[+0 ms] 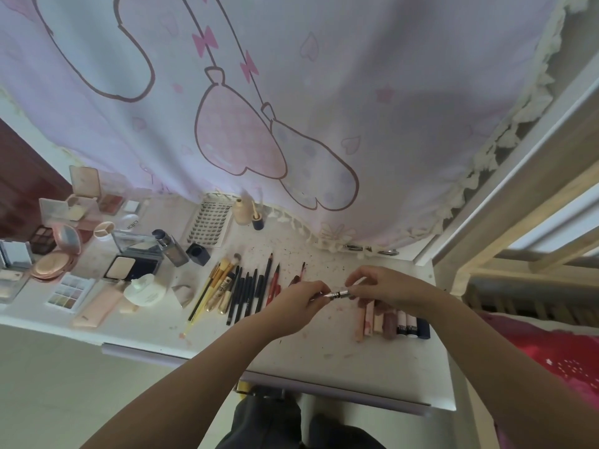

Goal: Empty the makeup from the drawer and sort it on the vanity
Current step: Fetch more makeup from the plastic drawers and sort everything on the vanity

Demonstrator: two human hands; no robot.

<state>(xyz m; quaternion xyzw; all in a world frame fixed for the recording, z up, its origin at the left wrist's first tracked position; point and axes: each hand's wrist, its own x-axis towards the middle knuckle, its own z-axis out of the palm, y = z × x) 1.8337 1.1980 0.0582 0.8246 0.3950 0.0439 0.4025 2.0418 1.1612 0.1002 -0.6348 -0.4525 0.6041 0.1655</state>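
Over the white vanity top [324,348], both my hands hold one thin silver makeup stick [338,294]. My left hand [296,301] pinches its left end and my right hand [379,285] pinches its right end. A row of lipsticks [392,320] lies just below my right hand. Several black and red pencils [256,290] and gold-handled brushes [220,280] lie in a row to the left of my hands. Palettes and compacts [64,254] are grouped at the far left.
A pink cartoon-print curtain [291,108] hangs behind the vanity. A false-lash card [212,222], a foundation bottle [243,210] and a small dark cap [197,253] stand near the back. A wooden bed frame [518,205] and red bedding [557,354] lie on the right.
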